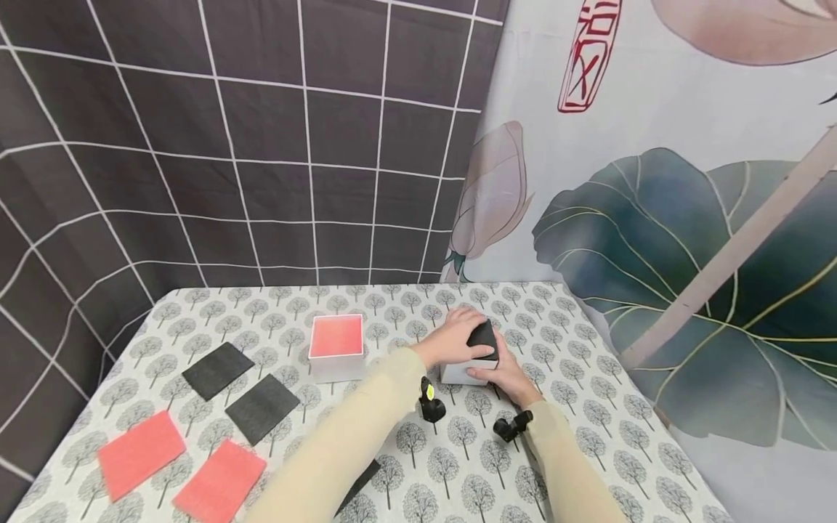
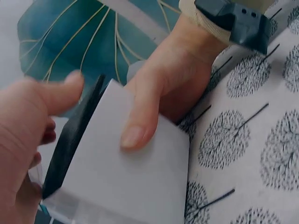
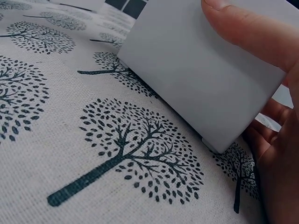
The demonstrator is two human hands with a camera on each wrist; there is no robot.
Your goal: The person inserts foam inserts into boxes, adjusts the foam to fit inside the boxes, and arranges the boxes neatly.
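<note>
"Where's the white box (image 1: 458, 374)?"

"Just right of centre in the head view, low in the frame, with a black sheet (image 1: 485, 335) over its top."

"What are the hands doing there?"

"The right hand (image 1: 511, 378) grips the box at its right side: thumb flat on the near wall, fingers round the corner. The left hand (image 1: 455, 340) lies over the black sheet, thumb straight and held apart from the fingers, pinching nothing."

"Is the box lifted?"

"Down on the tree-print cloth (image 1: 591, 450), by the look of the right wrist view. Whether every edge touches, I can't tell."

"And the second box (image 1: 336, 369)?"

"Left of centre, well apart from the first, its top red inside a white rim."

"Anything loose?"

"Two black squares (image 1: 263, 408) left of that box, set near each other, and two red squares (image 1: 141, 454) in the lower left corner. At bottom centre a dark piece (image 1: 362, 483) shows partly behind the left sleeve (image 1: 346, 436); I can't make out its full shape."

"Behind it all?"

"A dark gridded curtain (image 1: 261, 123) fills the upper left; a leaf-and-flower backdrop (image 1: 686, 290) takes the right."
</note>
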